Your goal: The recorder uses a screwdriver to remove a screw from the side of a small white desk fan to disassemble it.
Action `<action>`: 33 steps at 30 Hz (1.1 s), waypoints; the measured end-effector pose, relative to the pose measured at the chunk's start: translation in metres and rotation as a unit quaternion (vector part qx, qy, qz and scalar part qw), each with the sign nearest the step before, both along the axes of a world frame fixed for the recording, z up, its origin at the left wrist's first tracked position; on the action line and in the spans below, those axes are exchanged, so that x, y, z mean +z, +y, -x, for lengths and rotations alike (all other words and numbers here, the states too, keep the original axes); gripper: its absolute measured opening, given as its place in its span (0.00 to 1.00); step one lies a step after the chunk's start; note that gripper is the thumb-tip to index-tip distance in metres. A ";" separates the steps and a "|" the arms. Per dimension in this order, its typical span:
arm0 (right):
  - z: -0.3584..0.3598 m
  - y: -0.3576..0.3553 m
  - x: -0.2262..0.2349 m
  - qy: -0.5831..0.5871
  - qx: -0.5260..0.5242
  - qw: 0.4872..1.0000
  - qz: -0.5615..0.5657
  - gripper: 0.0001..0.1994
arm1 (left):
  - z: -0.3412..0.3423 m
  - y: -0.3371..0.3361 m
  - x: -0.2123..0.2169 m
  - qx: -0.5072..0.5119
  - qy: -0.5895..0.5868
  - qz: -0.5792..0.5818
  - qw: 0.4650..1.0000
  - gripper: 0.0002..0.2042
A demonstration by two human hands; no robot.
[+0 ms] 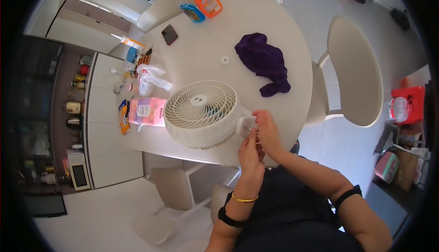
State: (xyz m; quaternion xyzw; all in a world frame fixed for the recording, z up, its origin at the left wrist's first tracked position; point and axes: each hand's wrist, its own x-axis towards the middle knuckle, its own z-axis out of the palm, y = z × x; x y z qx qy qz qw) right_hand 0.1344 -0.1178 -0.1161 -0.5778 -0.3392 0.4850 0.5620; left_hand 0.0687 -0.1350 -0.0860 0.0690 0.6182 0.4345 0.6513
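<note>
A white round table fan (202, 113) lies at the near edge of the table, its spiral grille facing up. A pale side mount (245, 124) sticks out from its housing toward me. My left hand (251, 156) pinches at this mount, its thumb and fingertips closed by a small dark metal piece too tiny to name. Over the mount's right end curl the fingers of my right hand (270, 135), touching it. Both hands partly hide the mount. A small white disc (225, 60) and a crumpled purple cloth (265, 62) lie farther back.
Left of the fan are a pink package (147, 111), an orange pouch (124, 117) and a white plastic bag (152, 79). A phone (169, 35), a blue spray bottle (192, 11) and an orange one (208, 2) are farther back. A chair (354, 71) stands at right.
</note>
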 end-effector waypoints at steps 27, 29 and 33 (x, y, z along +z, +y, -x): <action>-0.035 -0.017 -0.011 0.704 0.152 0.619 0.312 0.14 | 0.036 -0.013 -0.063 -0.128 0.452 -0.260 0.844 0.19; -0.033 -0.016 -0.009 0.711 0.136 0.615 0.314 0.14 | 0.037 -0.010 -0.064 -0.109 0.434 -0.272 0.852 0.18; -0.032 -0.017 -0.009 0.730 0.113 0.592 0.323 0.12 | 0.043 -0.002 -0.061 -0.111 0.417 -0.232 0.872 0.17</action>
